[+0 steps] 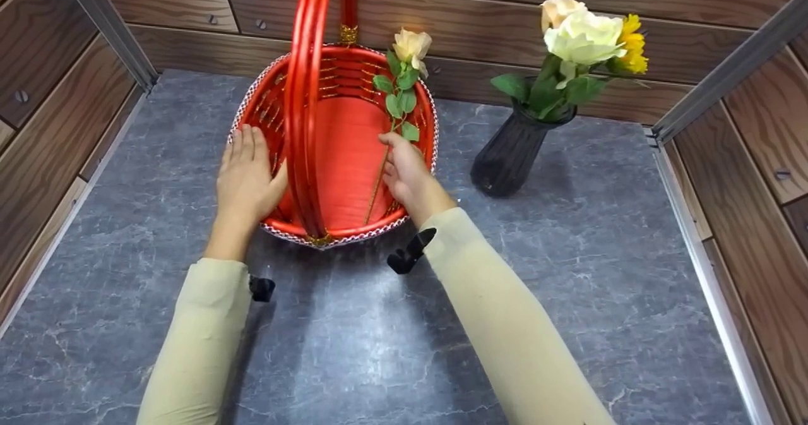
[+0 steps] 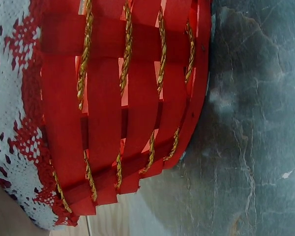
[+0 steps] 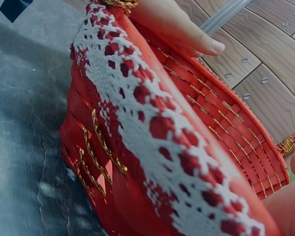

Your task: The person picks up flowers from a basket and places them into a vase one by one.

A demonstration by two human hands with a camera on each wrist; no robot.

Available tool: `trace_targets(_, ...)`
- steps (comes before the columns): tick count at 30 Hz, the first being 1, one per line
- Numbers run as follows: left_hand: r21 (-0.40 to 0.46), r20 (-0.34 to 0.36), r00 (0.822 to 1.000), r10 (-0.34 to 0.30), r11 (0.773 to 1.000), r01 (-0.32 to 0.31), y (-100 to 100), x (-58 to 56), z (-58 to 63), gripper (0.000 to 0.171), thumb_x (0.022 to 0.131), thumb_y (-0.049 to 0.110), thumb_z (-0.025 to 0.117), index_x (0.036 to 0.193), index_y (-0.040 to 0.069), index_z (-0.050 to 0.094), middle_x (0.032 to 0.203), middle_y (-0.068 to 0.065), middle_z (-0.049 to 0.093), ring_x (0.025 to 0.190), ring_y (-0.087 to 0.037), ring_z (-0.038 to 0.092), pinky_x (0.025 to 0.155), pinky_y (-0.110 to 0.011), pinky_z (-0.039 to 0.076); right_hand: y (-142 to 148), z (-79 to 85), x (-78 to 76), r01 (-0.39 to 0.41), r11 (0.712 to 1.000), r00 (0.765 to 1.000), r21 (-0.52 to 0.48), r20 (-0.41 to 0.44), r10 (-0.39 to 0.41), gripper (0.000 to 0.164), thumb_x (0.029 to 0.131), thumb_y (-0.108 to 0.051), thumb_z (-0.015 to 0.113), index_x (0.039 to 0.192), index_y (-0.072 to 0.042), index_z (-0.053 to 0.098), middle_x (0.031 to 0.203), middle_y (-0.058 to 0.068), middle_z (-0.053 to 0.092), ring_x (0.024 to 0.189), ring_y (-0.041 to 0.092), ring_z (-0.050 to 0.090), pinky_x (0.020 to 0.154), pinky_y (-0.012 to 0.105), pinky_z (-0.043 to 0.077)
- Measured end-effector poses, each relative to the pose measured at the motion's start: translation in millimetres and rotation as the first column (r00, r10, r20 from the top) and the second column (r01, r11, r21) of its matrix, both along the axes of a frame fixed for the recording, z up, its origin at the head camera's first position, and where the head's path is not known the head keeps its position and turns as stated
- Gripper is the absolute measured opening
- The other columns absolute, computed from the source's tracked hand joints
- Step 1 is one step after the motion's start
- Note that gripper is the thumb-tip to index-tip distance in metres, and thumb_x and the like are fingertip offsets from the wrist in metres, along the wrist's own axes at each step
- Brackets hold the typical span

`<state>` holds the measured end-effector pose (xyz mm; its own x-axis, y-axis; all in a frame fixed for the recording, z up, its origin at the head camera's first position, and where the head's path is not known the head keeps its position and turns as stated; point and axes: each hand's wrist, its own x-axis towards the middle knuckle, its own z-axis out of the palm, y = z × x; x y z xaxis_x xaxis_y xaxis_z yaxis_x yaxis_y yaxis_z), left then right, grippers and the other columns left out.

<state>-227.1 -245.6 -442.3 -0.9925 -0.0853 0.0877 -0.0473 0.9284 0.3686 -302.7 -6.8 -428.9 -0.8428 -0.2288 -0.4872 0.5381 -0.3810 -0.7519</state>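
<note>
A red woven basket (image 1: 353, 166) with a tall arched handle stands on the grey floor, white lace (image 3: 132, 103) along its rim. My left hand (image 1: 245, 172) rests on the basket's left rim, fingers straight and thumb (image 3: 209, 44) over the inner side. Over the right part of the basket my right hand (image 1: 409, 172) pinches the stem of a cream rose (image 1: 412, 47) with green leaves. The bloom points away at the far right rim, and the stem's lower end reaches down inside the basket. The left wrist view shows the basket's outer side (image 2: 105, 113), not the fingers.
Right of the basket, a dark ribbed vase (image 1: 508, 153) holds a white rose (image 1: 584, 38), a peach rose (image 1: 560, 12) and a yellow flower (image 1: 633, 45). Wood-patterned panels (image 1: 480, 40) close off the back and both sides.
</note>
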Motion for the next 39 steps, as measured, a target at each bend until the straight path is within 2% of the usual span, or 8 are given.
trace_targets(7, 0.008, -0.002, 1.0, -0.001, 1.0, 0.001, 0.2, 1.4, -0.1, 0.082, 0.103, 0.052, 0.03, 0.156, -0.008, 0.012, 0.164, -0.027, 0.009, 0.153, -0.04, 0.002, 0.125, -0.05, 0.002, -1.7, -1.5, 1.2, 0.014, 0.999, 1.0, 0.043, 0.024, -0.015, 0.056, 0.101, -0.019, 0.05, 0.153, -0.009, 0.032, 0.163, 0.018, 0.025, 0.152, 0.033, 0.022, 0.125, 0.045, 0.008)
trace_targets(12, 0.008, -0.018, 1.0, 0.002, 1.0, -0.002, -0.4, -0.2, -0.1, 0.083, 0.102, 0.053, 0.029, 0.156, -0.008, 0.013, 0.163, -0.027, 0.01, 0.153, -0.04, 0.004, 0.125, -0.049, 0.003, -1.8, -1.3, 1.5, 0.069, 0.997, 0.997, 0.017, 0.026, -0.07, 0.04, 0.102, -0.013, 0.049, 0.141, -0.004, 0.045, 0.154, 0.018, 0.043, 0.143, 0.032, 0.04, 0.122, 0.045, 0.023)
trace_targets(18, 0.012, -0.041, 0.999, 0.002, 1.0, -0.001, -0.6, -0.6, -0.8, 0.081, 0.103, 0.051, 0.03, 0.155, -0.009, 0.015, 0.163, -0.028, 0.012, 0.153, -0.04, 0.006, 0.125, -0.05, 0.004, -3.2, -1.6, 1.9, 0.121, 0.99, 0.993, -0.066, 0.013, -0.12, 0.05, 0.101, 0.001, 0.048, 0.148, -0.003, 0.032, 0.149, 0.023, 0.046, 0.139, 0.034, 0.046, 0.117, 0.043, 0.035)
trace_targets(23, 0.009, -0.028, 1.0, 0.002, 1.0, -0.002, 0.0, 0.5, -1.2, 0.082, 0.102, 0.053, 0.029, 0.155, -0.009, 0.014, 0.163, -0.027, 0.01, 0.153, -0.04, 0.004, 0.125, -0.051, 0.005, -2.5, -1.8, 1.7, 0.139, 0.984, 0.99, -0.111, 0.008, -0.139, 0.048, 0.102, 0.0, 0.049, 0.148, -0.003, 0.036, 0.147, 0.022, 0.05, 0.134, 0.033, 0.052, 0.113, 0.041, 0.041)
trace_targets(28, 0.005, -0.017, 1.0, 0.007, 1.0, -0.007, 0.5, 0.9, -0.8, 0.084, 0.102, 0.054, 0.028, 0.156, -0.008, 0.013, 0.164, -0.027, 0.01, 0.153, -0.039, 0.004, 0.125, -0.051, 0.006, -2.2, -2.6, 1.0, 0.162, 0.978, 0.986, -0.134, -0.007, -0.164, 0.051, 0.1, 0.001, 0.05, 0.149, -0.004, 0.039, 0.14, 0.021, 0.057, 0.112, 0.028, 0.066, 0.108, 0.038, 0.047)
trace_targets(32, 0.003, -0.01, 1.0, 0.009, 1.0, -0.009, 0.8, 0.4, -0.1, 0.084, 0.102, 0.055, 0.028, 0.156, -0.007, 0.012, 0.164, -0.026, 0.01, 0.153, -0.039, 0.004, 0.125, -0.05, 0.005, -2.1, -3.4, 0.1, 0.16, 0.978, 0.986, -0.134, -0.028, -0.165, 0.043, 0.099, 0.005, 0.05, 0.142, -0.001, 0.05, 0.127, 0.019, 0.064, 0.093, 0.021, 0.068, 0.103, 0.036, 0.051)
trace_targets(36, 0.001, -0.011, 1.0, 0.011, 1.0, -0.011, 0.6, 0.4, -0.4, 0.083, 0.102, 0.054, 0.028, 0.156, -0.007, 0.013, 0.164, -0.026, 0.01, 0.153, -0.039, 0.004, 0.125, -0.05, 0.005, -2.2, -3.9, -0.1, 0.143, 0.983, 0.988, -0.115, -0.041, -0.149, 0.038, 0.098, 0.008, 0.048, 0.134, -0.001, 0.058, 0.111, 0.012, 0.067, 0.1, 0.024, 0.067, 0.097, 0.034, 0.054)
trace_targets(39, 0.001, -0.015, 1.0, 0.011, 1.0, -0.011, 0.4, 0.3, -1.1, 0.082, 0.102, 0.053, 0.029, 0.156, -0.008, 0.014, 0.164, -0.026, 0.01, 0.153, -0.039, 0.005, 0.125, -0.049, 0.005, -2.3, -4.2, 0.3, 0.137, 0.985, 0.989, -0.103, -0.051, -0.142, 0.039, 0.098, 0.009, 0.047, 0.134, -0.002, 0.058, 0.116, 0.013, 0.067, 0.116, 0.03, 0.063, 0.097, 0.034, 0.055)
